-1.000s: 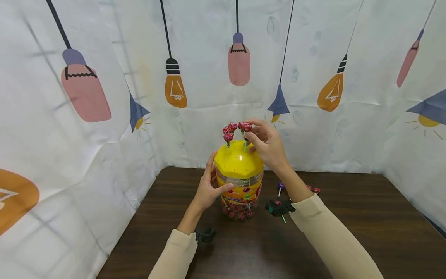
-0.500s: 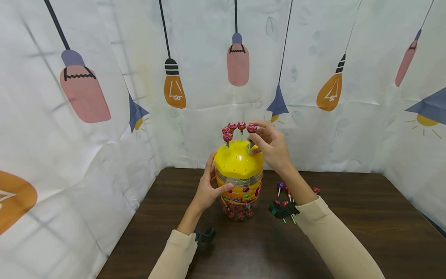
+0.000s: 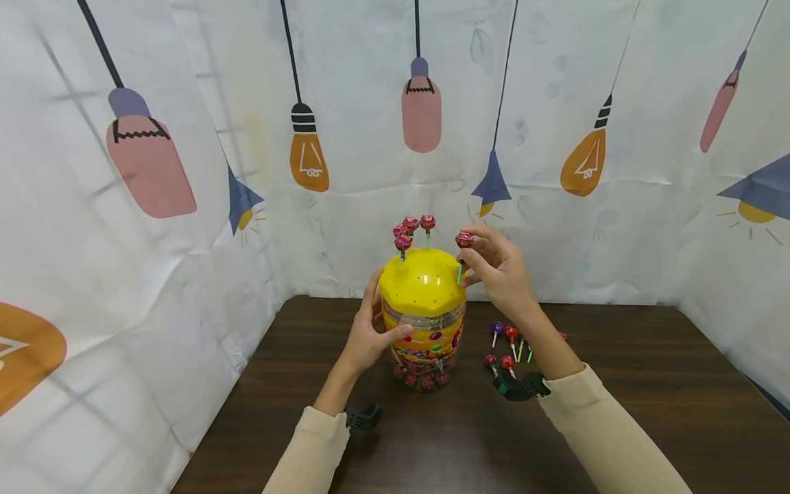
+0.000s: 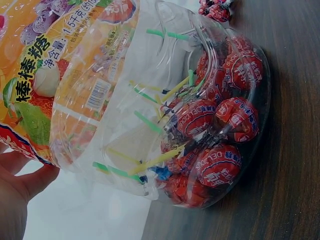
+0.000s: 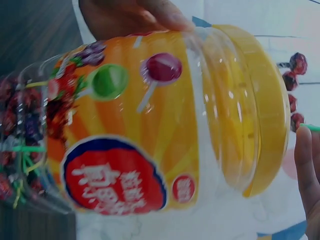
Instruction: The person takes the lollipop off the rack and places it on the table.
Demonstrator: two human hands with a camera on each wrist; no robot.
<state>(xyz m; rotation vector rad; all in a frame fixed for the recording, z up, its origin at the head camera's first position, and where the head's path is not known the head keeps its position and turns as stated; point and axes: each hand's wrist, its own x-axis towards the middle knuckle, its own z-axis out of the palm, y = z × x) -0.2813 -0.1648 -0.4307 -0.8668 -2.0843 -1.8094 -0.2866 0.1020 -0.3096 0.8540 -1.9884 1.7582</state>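
Note:
A clear plastic candy jar point(image 3: 424, 336) with an orange label stands upright on the table, topped by a yellow lid point(image 3: 422, 285) with small holes. My left hand point(image 3: 368, 336) grips the jar's left side, thumb across its front. Several red-wrapped lollipops point(image 3: 403, 243) stand upright in the back left part of the lid. With thumb and fingers, my right hand point(image 3: 500, 274) pinches the green stick of another red lollipop point(image 3: 464, 239) at the lid's right edge; whether the stick touches the lid I cannot tell. More lollipops point(image 4: 237, 117) fill the jar's bottom, as the left wrist view shows.
Loose lollipops point(image 3: 507, 362), red ones and a purple one point(image 3: 497, 328), lie right of the jar, partly under my right forearm. The dark wooden table point(image 3: 432, 446) meets a white cloth backdrop point(image 3: 370, 137) with printed lamps at the back and left.
My right hand has moved right and slightly down with its lollipop, from near the standing ones to the lid's right edge. More loose lollipops show. My left hand has stayed put.

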